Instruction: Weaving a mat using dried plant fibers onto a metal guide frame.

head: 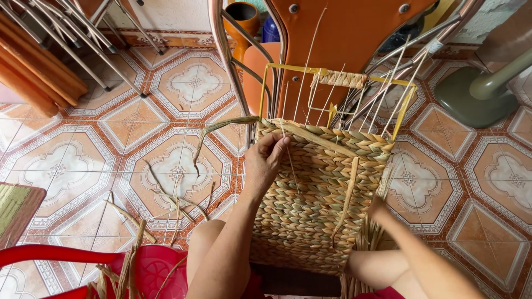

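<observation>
A half-woven basket of braided straw stands on a yellow wire frame between my knees. My left hand pinches a thin straw strand at the top left edge of the weave, next to a long green-brown strand that trails off to the left. My right hand is behind the basket's right side, mostly hidden by it, so what it holds is unclear. Thin upright stakes rise from the unwoven top of the frame.
An orange chair with chrome legs stands just beyond the basket. Folded metal chair legs lie at the upper left. Loose straw strands litter the patterned tile floor. A red plastic stool holds straw at bottom left. A grey fan base sits at right.
</observation>
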